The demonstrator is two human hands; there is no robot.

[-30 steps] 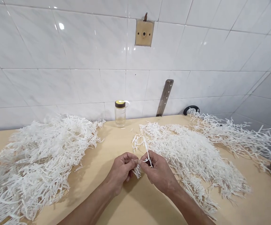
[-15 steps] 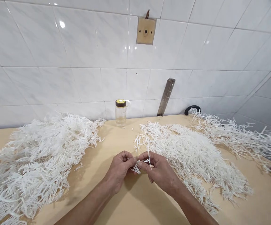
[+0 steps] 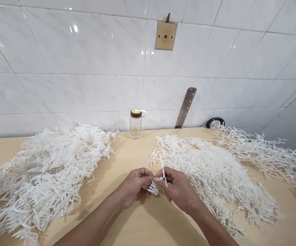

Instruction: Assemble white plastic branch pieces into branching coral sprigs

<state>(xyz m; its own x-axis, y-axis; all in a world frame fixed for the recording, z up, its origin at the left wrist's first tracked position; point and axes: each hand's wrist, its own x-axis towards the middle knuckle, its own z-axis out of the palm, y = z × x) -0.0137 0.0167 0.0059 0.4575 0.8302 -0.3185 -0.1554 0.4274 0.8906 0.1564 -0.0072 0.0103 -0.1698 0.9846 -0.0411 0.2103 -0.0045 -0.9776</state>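
Observation:
Over the middle of the table my two hands meet, fingertips touching or nearly so. My left hand (image 3: pixel 135 186) is closed on a small bunch of thin white branching sprigs (image 3: pixel 151 188), whose tips poke out below the fingers. Between the thumb and fingers of my right hand (image 3: pixel 177 186) is a single white forked sprig (image 3: pixel 162 171), standing up past the knuckles. The sprigs look like plastic, though I cannot tell for sure. Just right of my right hand lies a wide heap of short white sprigs (image 3: pixel 209 167).
Left on the table (image 3: pixel 148 225) spreads a large tangled pile of white branches (image 3: pixel 53 171). Longer white branches (image 3: pixel 266 150) lie at the far right, near a black curved handle (image 3: pixel 215 121). A clear bottle (image 3: pixel 135 126) and a metal strip (image 3: pixel 186 107) stand by the tiled wall.
The view has swung slightly left, so everything sits further right. The bunch in my left hand shows more below the fingers, and the sprig in my right hand has turned a little.

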